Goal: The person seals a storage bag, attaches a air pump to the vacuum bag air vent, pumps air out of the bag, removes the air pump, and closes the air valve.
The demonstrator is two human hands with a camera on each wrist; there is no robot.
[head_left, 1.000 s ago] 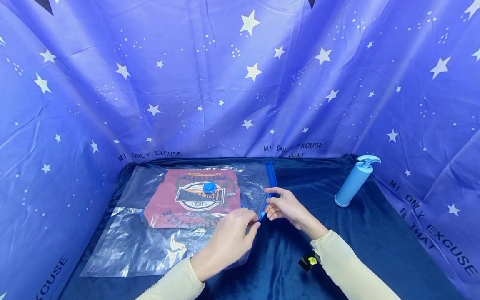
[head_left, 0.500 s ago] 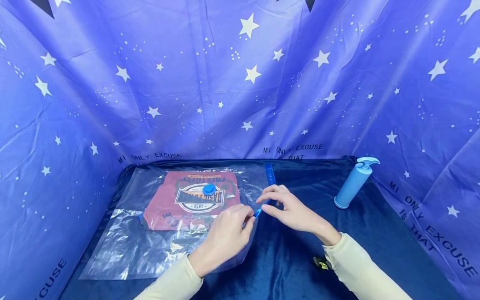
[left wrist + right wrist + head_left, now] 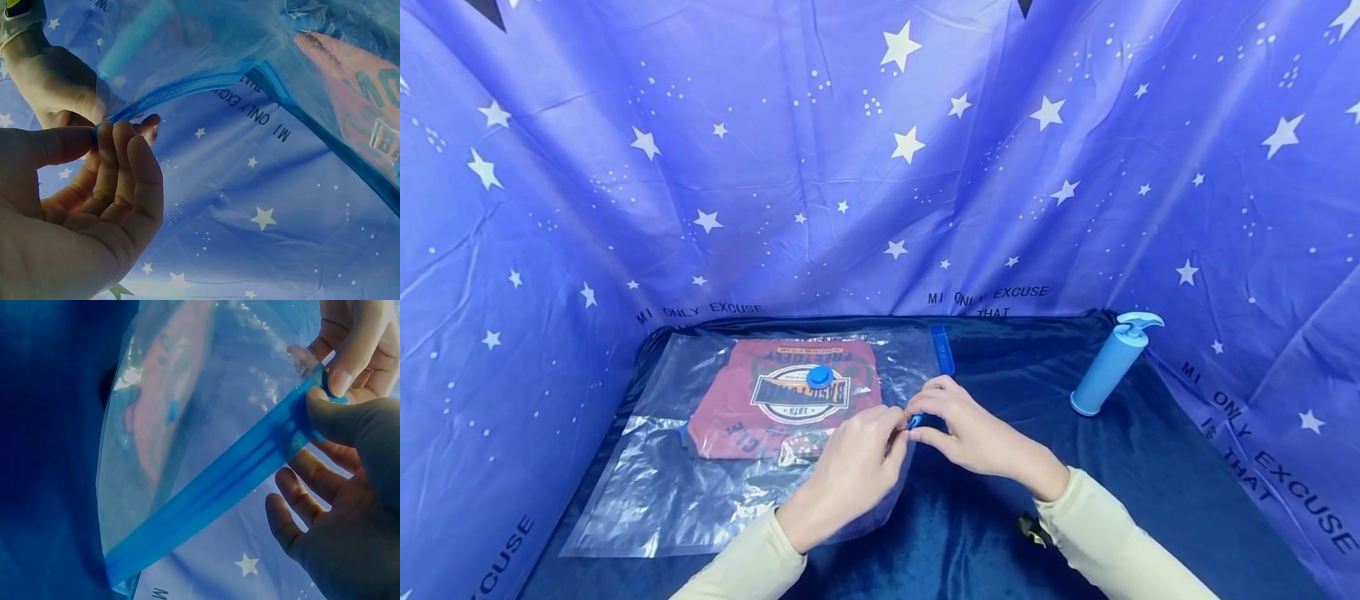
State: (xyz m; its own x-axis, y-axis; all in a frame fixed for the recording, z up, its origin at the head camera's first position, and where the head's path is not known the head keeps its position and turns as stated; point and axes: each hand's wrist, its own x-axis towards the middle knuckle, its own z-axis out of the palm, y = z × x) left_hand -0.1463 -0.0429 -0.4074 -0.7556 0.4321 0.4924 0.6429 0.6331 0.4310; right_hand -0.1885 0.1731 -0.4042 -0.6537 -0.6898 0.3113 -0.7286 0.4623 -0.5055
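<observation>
L hand [image 3: 853, 462] pinched a corner of the blue strip [image 3: 206, 500] b/w thumb and fingertips; R hand [image 3: 977, 427] gripped the same strip right beside it, thumb on top, fingertips almost touching the L ones. The bag [image 3: 632, 508] was thin, clear, crinkly plastic w/ shiny creases, lying flat left of and under L hand, its strip edge lifted b/w the two hands. Inside, beyond L hand, sat a folded piece of dull red cloth [image 3: 786, 400], soft and roughly square, w/ a round badge print (upside down from the wearer's side, btw). A round blue plastic cap [image 3: 819, 377] sat on the bag over it. Well apart, to the right of and beyond R hand, stood the pump [image 3: 1111, 367]: smooth light-blue tube, curved handle on top. Under everything, velvety dark blue tablecloth [image 3: 970, 525]; beyond the hands, a purple-blue curtain [image 3: 805, 167] w/ stars.

R wrist cam showed long parallel ribs along the strip and R hand's lower fingers spread loosely, both too small or hidden in head view. L wrist cam showed the strip bowing in an arc, plus L fingers curled in a row.
</observation>
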